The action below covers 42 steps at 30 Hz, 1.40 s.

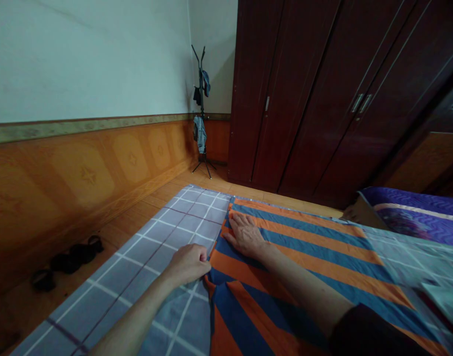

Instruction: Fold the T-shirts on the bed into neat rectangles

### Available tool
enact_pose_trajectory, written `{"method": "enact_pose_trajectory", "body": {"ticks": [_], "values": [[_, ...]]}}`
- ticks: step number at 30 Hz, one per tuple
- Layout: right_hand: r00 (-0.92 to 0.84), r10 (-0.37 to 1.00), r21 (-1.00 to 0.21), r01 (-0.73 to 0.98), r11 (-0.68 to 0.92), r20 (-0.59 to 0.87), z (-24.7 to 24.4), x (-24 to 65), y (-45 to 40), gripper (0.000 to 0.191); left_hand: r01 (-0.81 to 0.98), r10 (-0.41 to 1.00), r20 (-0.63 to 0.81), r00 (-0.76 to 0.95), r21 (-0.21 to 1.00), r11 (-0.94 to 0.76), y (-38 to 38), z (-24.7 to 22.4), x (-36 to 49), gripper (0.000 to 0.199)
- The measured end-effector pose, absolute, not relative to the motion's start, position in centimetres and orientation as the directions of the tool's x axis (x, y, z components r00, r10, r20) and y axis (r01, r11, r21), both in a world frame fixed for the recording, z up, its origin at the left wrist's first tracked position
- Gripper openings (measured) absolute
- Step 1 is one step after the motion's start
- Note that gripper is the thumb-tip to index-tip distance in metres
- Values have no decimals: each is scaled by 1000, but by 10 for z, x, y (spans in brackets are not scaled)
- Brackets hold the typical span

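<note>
An orange and blue striped cloth [308, 232] lies spread on a bed with a grey checked sheet [148, 257]. At the cloth's left edge my left hand [189, 264] is closed, its thumb and fingers pinching the border. Folds run from that pinch towards me. My right hand [244, 235] rests flat on the cloth near its far left corner, fingers stretched out and palm down. Whether the cloth is a garment or a cover I cannot tell.
Beyond the bed stand a dark red wardrobe [293, 94] and a black coat rack [201, 99] with clothes on it. Dark objects [72, 257] lie on the floor at left. Purple bedding [415, 212] is at right. A pale flat item [441, 301] lies near the right edge.
</note>
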State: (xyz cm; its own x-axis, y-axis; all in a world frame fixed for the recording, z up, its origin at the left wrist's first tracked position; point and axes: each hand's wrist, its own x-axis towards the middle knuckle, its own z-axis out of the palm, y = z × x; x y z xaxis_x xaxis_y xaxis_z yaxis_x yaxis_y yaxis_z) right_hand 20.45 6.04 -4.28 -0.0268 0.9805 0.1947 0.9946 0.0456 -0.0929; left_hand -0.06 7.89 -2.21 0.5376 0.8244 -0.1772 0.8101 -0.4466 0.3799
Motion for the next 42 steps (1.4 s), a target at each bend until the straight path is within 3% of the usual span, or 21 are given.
{"method": "enact_pose_trajectory", "body": {"ticks": [3, 9, 14, 29, 34, 42], "values": [[-66, 983, -99, 992, 83, 170, -45, 216, 76, 57, 808, 823, -177, 540, 384, -447, 79, -22, 0, 9], [141, 969, -120, 986, -119, 200, -50, 240, 110, 56, 801, 822, -166, 545, 393, -451, 80, -26, -2, 8], [94, 976, -116, 991, -72, 198, -55, 250, 119, 55, 804, 827, -151, 541, 383, -455, 79, -28, -1, 8], [243, 950, -118, 968, -223, 198, -59, 263, 108, 81, 813, 809, -188, 557, 323, -484, 80, -33, 2, 10], [408, 901, -106, 912, -395, 148, -59, 318, 72, 81, 800, 784, -209, 585, 312, -513, 83, -37, 1, 12], [707, 695, -40, 704, -709, 131, -44, 438, -39, 67, 784, 764, -226, 605, 339, -520, 85, -38, -1, 14]]}}
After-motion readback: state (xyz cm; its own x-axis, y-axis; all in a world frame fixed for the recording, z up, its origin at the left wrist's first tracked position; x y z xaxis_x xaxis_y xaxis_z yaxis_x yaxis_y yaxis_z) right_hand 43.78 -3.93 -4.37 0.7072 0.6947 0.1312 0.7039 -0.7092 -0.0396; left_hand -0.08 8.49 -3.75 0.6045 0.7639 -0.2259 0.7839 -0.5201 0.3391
